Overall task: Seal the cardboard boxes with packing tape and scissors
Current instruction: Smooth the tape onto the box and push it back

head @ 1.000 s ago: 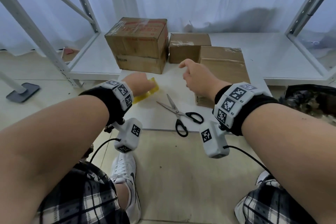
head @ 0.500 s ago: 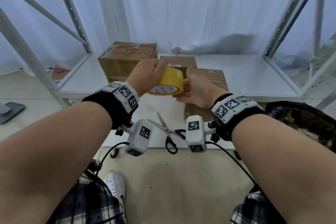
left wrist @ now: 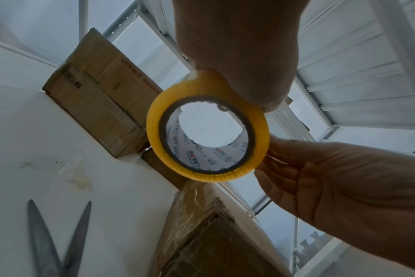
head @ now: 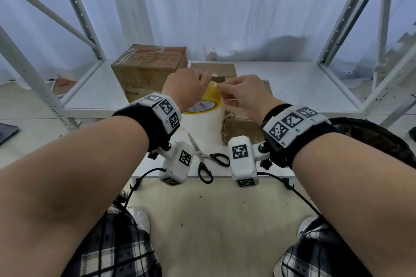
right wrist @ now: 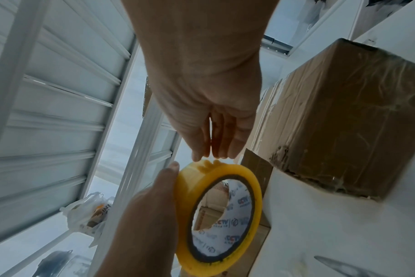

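1. Tape roll (head: 210,99), yellow with a printed white core, is hanging in the air between both hands, above the white desk (head: 157,164) and in front of the boxes.
2. The left hand (head: 185,86) is gripping the roll from its left side, fingers curled over the rim.
3. The right hand (head: 244,94) is pinching at the roll's outer surface with thumb and fingertips (right wrist: 217,150); whether a loose tape end is caught there cannot be told.
4. Scissors (head: 206,159) with black handles are lying on the desk below the wrists, blades apart.
5. A large cardboard box (head: 149,69) is sitting at the back left, a smaller box (head: 213,69) beside it, and a tape-wrapped box (right wrist: 339,116) nearer on the right.
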The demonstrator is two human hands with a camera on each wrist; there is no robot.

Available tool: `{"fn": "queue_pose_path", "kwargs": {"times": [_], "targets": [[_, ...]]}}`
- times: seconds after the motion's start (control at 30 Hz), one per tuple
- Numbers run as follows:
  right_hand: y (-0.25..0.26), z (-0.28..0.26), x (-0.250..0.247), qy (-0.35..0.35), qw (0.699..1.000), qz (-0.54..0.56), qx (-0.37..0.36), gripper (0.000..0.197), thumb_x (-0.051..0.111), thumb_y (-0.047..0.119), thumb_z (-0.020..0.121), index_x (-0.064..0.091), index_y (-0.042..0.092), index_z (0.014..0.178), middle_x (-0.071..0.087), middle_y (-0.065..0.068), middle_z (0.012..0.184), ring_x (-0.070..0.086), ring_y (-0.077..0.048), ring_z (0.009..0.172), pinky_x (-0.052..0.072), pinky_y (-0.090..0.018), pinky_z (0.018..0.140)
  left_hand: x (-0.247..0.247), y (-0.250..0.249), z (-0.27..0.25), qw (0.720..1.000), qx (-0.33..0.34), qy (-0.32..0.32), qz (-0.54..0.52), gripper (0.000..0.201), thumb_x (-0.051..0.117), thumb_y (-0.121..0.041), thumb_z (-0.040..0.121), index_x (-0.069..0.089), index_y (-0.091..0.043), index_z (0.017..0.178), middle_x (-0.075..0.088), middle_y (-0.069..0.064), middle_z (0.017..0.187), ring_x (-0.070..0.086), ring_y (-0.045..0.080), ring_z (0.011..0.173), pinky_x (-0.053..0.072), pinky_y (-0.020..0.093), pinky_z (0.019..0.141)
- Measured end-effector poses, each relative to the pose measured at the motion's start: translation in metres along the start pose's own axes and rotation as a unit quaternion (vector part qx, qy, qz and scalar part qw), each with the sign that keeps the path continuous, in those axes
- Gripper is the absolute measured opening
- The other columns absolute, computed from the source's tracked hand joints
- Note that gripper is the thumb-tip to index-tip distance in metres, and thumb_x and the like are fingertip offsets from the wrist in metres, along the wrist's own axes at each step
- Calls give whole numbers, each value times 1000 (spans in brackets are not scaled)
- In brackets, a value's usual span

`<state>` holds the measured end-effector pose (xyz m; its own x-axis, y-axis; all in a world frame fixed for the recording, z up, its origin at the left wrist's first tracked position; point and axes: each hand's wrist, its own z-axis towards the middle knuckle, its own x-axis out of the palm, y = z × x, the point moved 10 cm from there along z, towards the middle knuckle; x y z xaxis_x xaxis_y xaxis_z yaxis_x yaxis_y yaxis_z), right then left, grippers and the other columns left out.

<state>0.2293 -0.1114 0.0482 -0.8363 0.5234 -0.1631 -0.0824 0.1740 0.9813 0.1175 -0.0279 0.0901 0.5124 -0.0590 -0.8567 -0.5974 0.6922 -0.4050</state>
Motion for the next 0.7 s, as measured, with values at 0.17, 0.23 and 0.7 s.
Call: {"fn": "queue_pose_path", "kwargs": {"times": [0.17,0.23,0.7], "targets": [[-12,-3,-4,-8,999,17,42,27,71,5,84,57,0,106,64,-14,86,62,-18,69,58,-26,67,10,-4,-4,1000,16,25,-1,54,34,-40,101,37,-16,53,41,-2,53,41,16,51,31,31,57],[-14,-5,-5,-8,998,30,57,26,68,0,85,56,-1,108,61,-13,85,61,-18,70,57,-26,67,9,-5,-5,1000,15,24,0,55,34,-41,101,37,-15,53,41,-1,54,40,15,50,29,31,54],[-10,5,-12,-40,985,-168,-8,22,64,6,88,64,14,68,65,-8,76,64,-21,77,58,-31,72,42,-7,-22,964,-33,229,-130,29,43,-28,99,45,-18,72,43,-3,74,40,10,68,32,26,60]]}}
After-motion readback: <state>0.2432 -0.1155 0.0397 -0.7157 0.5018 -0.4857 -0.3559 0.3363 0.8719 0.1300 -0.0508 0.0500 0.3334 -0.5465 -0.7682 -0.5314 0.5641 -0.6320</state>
